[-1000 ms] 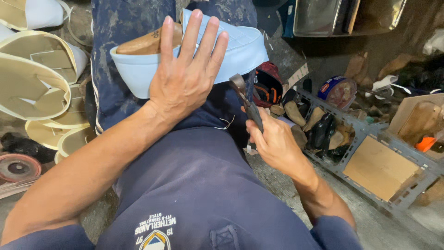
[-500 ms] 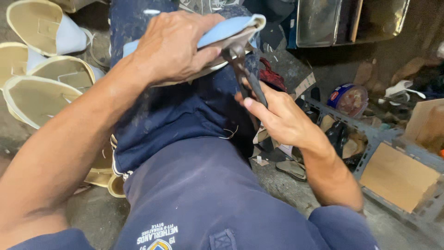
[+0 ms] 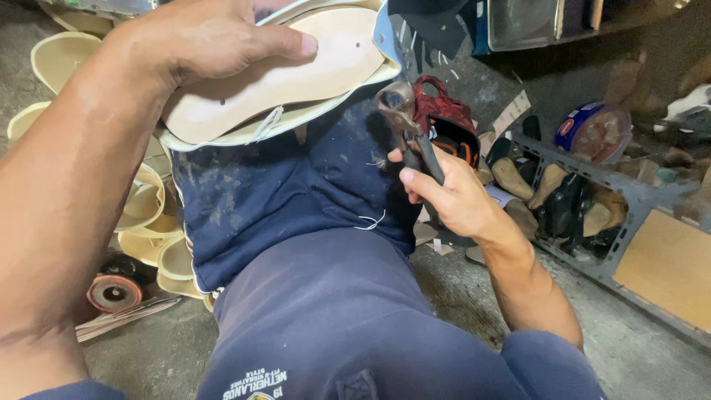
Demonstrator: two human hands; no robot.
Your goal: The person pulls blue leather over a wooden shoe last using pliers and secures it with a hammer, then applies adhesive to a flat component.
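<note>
Left hand (image 3: pixel 200 37) clamped over tan flat shoe sole with cream rim (image 3: pixel 281 81), resting on raised knee. Right hand (image 3: pixel 452 196) closed around dark metal pincers (image 3: pixel 411 130), just beside sole's edge.

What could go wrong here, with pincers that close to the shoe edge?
1. The pincers in the right hand sit near the shoe rim; a slip could gouge the sole or nip the left hand.
2. The shoe rests on the knee under one hand only; it may twist when pulled.
</note>
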